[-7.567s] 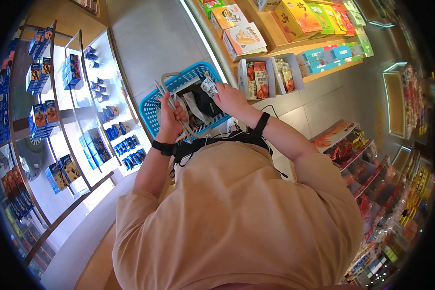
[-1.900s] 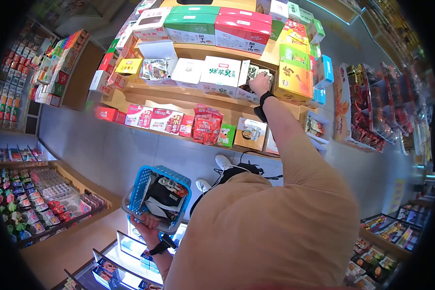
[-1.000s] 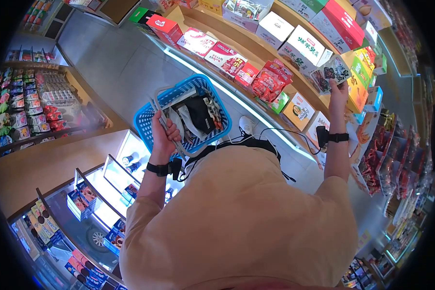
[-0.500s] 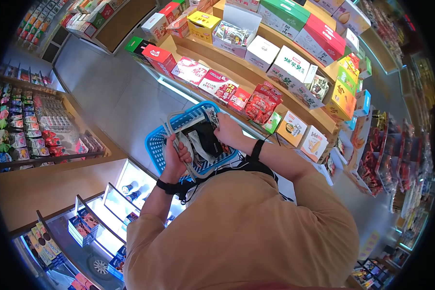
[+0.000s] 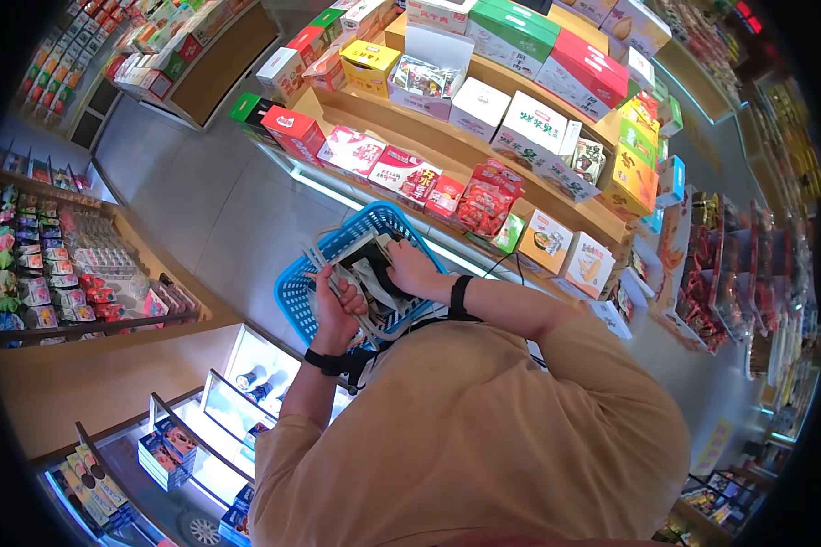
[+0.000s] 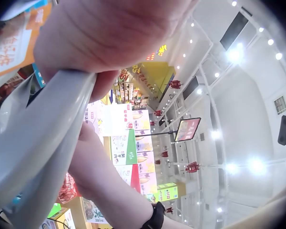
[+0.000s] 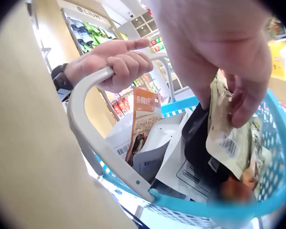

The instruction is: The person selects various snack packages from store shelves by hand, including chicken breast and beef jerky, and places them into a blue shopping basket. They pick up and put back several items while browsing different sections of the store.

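Hands: my left hand (image 5: 333, 305) is curled tight round the grey handles (image 7: 88, 129) of the blue basket (image 5: 294, 290), both handles gathered into one grip and bearing the basket's weight. My right hand (image 5: 412, 270) is over the basket's opening, thumb and fingers (image 7: 243, 109) pinching the upper part of a pale snack packet (image 7: 227, 143).

Position of the packet: it hangs directly beneath the right hand, inside the line of the basket's rim. Its lower end, with the barcode, reaches down among the goods already in the basket. In the right wrist view I cannot tell whether that end rests on them or hangs just clear.

Axis: the packet's long axis runs nearly upright, from the pinch down toward the basket floor and tilted slightly off vertical.

Nearer hand: the right, which is on the packet itself. The left sits at the handle side of the basket, apart from the packet and fully occupied.

Contents of the basket: a black pouch (image 7: 200, 138) just beside the held packet, flat white packets (image 7: 155, 157) toward the handle side, and an orange-topped packet (image 7: 144, 107) standing on edge beneath the handles.

Surroundings: beyond the basket's far rim a wooden shelf (image 5: 410, 128) carries boxed snacks — well apart from both hands.
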Action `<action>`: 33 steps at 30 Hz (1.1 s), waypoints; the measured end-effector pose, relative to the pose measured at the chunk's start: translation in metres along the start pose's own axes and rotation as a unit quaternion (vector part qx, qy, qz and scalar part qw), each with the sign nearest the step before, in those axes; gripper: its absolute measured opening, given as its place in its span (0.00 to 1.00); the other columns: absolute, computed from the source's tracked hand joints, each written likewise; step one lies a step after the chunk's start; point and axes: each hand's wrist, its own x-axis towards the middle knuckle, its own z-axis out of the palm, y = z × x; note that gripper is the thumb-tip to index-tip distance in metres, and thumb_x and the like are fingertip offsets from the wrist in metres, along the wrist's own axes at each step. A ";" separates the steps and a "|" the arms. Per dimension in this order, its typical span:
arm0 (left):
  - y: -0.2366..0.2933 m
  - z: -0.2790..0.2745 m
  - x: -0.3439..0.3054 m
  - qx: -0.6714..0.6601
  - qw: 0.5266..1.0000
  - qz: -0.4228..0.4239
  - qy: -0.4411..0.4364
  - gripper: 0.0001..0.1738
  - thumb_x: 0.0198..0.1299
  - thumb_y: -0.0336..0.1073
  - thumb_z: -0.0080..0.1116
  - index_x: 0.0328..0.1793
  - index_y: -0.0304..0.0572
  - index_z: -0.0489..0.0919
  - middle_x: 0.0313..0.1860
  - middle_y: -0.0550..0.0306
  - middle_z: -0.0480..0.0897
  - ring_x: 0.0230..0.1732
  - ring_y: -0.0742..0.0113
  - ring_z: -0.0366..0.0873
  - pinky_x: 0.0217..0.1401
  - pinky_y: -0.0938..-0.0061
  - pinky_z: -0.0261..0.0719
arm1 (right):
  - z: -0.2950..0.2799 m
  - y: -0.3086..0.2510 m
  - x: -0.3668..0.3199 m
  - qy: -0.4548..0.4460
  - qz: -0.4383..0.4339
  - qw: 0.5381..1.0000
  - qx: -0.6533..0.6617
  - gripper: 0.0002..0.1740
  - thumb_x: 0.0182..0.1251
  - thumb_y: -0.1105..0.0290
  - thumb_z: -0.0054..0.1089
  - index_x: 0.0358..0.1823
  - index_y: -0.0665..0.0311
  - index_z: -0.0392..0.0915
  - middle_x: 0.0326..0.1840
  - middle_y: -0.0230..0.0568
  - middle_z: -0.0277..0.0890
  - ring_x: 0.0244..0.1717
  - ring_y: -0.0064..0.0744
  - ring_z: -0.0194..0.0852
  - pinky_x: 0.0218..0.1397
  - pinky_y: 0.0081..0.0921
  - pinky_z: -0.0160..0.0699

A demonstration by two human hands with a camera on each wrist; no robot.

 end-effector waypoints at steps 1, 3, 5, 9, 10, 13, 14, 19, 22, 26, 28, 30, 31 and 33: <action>0.001 -0.002 0.001 0.002 1.000 0.002 -0.004 0.28 0.64 0.63 0.48 0.21 0.54 0.61 0.11 0.71 0.52 0.10 0.77 0.49 0.16 0.78 0.52 | 0.005 0.004 0.002 0.004 0.004 1.000 0.005 0.21 0.62 0.65 0.62 0.52 0.67 0.67 0.48 0.57 0.70 0.48 0.59 0.76 0.48 0.49 0.79; 0.002 -0.006 0.002 -0.003 1.000 0.006 -0.005 0.28 0.64 0.63 0.49 0.21 0.54 0.61 0.11 0.71 0.52 0.10 0.77 0.49 0.16 0.78 0.52 | 0.014 0.013 0.006 -0.009 0.004 1.000 0.000 0.24 0.64 0.60 0.62 0.53 0.68 0.66 0.50 0.58 0.70 0.50 0.58 0.76 0.50 0.48 0.79; 0.006 -0.009 0.003 0.000 1.000 0.011 -0.011 0.27 0.64 0.62 0.50 0.22 0.54 0.61 0.11 0.71 0.52 0.10 0.77 0.48 0.16 0.78 0.52 | 0.005 0.009 0.008 -0.029 0.029 0.999 0.005 0.27 0.66 0.55 0.62 0.55 0.68 0.66 0.52 0.58 0.70 0.52 0.58 0.75 0.52 0.47 0.78; 0.015 -0.021 0.000 0.005 1.000 0.021 -0.017 0.27 0.64 0.61 0.50 0.21 0.54 0.61 0.11 0.71 0.52 0.10 0.77 0.48 0.15 0.78 0.51 | -0.025 0.003 0.009 -0.048 0.054 0.997 0.011 0.34 0.65 0.48 0.62 0.58 0.70 0.67 0.55 0.60 0.70 0.55 0.57 0.75 0.55 0.44 0.77; 0.019 -0.023 0.001 0.005 1.000 0.023 -0.018 0.27 0.64 0.61 0.51 0.21 0.54 0.61 0.11 0.71 0.52 0.10 0.77 0.48 0.15 0.78 0.50 | -0.035 0.004 0.011 -0.040 0.043 0.998 0.007 0.35 0.65 0.46 0.62 0.58 0.70 0.68 0.55 0.61 0.70 0.55 0.57 0.74 0.55 0.44 0.77; 0.028 -0.038 0.005 0.005 1.000 0.019 -0.022 0.27 0.64 0.61 0.52 0.21 0.55 0.62 0.11 0.72 0.53 0.10 0.77 0.49 0.16 0.78 0.51 | -0.088 -0.001 0.025 0.028 0.042 0.998 0.032 0.32 0.65 0.47 0.61 0.52 0.73 0.74 0.50 0.61 0.77 0.52 0.55 0.78 0.54 0.43 0.77; 0.031 -0.042 0.007 0.003 1.000 0.017 -0.020 0.27 0.64 0.61 0.52 0.21 0.55 0.62 0.11 0.72 0.53 0.10 0.77 0.49 0.16 0.78 0.51 | -0.109 0.001 0.034 0.039 0.050 0.997 0.051 0.31 0.65 0.48 0.61 0.51 0.73 0.75 0.49 0.60 0.77 0.52 0.55 0.78 0.55 0.43 0.76; 0.043 -0.062 0.020 0.003 1.000 0.019 0.007 0.27 0.63 0.61 0.53 0.19 0.55 0.61 0.10 0.71 0.52 0.10 0.77 0.49 0.15 0.78 0.51 | -0.183 0.067 0.122 0.217 0.104 0.969 0.057 0.27 0.63 0.54 0.61 0.51 0.73 0.75 0.47 0.61 0.80 0.51 0.54 0.80 0.54 0.42 0.77; 0.055 -0.072 0.030 0.009 0.999 0.016 0.026 0.28 0.62 0.61 0.53 0.19 0.56 0.61 0.10 0.71 0.52 0.09 0.77 0.48 0.15 0.78 0.50 | -0.230 0.080 0.171 0.243 0.157 0.952 0.097 0.28 0.62 0.54 0.62 0.54 0.72 0.73 0.49 0.61 0.80 0.52 0.53 0.80 0.55 0.41 0.78; 0.071 -0.085 0.046 0.008 0.997 0.020 0.072 0.28 0.62 0.62 0.52 0.17 0.56 0.59 0.09 0.71 0.51 0.09 0.77 0.48 0.14 0.77 0.51 | -0.259 0.095 0.249 0.296 0.166 0.930 0.138 0.28 0.62 0.55 0.64 0.55 0.71 0.72 0.49 0.60 0.80 0.53 0.52 0.80 0.56 0.39 0.77; 0.076 -0.083 0.052 0.015 0.995 0.026 0.098 0.29 0.63 0.61 0.51 0.17 0.57 0.57 0.09 0.71 0.50 0.09 0.76 0.47 0.13 0.77 0.50 | -0.262 0.107 0.277 0.279 0.162 0.941 0.099 0.27 0.63 0.58 0.63 0.57 0.68 0.72 0.55 0.58 0.78 0.57 0.52 0.77 0.59 0.40 0.76; 0.082 -0.089 0.058 0.024 0.993 0.029 0.108 0.30 0.63 0.61 0.51 0.17 0.57 0.56 0.09 0.71 0.49 0.09 0.76 0.47 0.13 0.77 0.50 | -0.252 0.124 0.302 0.272 0.137 0.952 0.027 0.27 0.64 0.59 0.62 0.60 0.66 0.71 0.58 0.55 0.76 0.60 0.51 0.75 0.61 0.41 0.76; 0.085 -0.088 0.060 0.010 0.993 0.030 0.114 0.30 0.64 0.60 0.51 0.16 0.58 0.54 0.09 0.71 0.49 0.09 0.76 0.46 0.13 0.77 0.50 | -0.254 0.123 0.310 0.226 0.163 0.960 -0.007 0.28 0.64 0.61 0.60 0.64 0.61 0.70 0.64 0.49 0.72 0.66 0.49 0.69 0.66 0.42 0.71; 0.090 -0.087 0.063 0.006 0.991 0.038 0.127 0.30 0.64 0.60 0.51 0.16 0.58 0.53 0.09 0.71 0.49 0.09 0.76 0.46 0.13 0.77 0.50 | -0.245 0.139 0.334 0.235 0.138 0.959 -0.078 0.29 0.63 0.61 0.61 0.66 0.59 0.69 0.65 0.47 0.70 0.68 0.47 0.67 0.70 0.42 0.67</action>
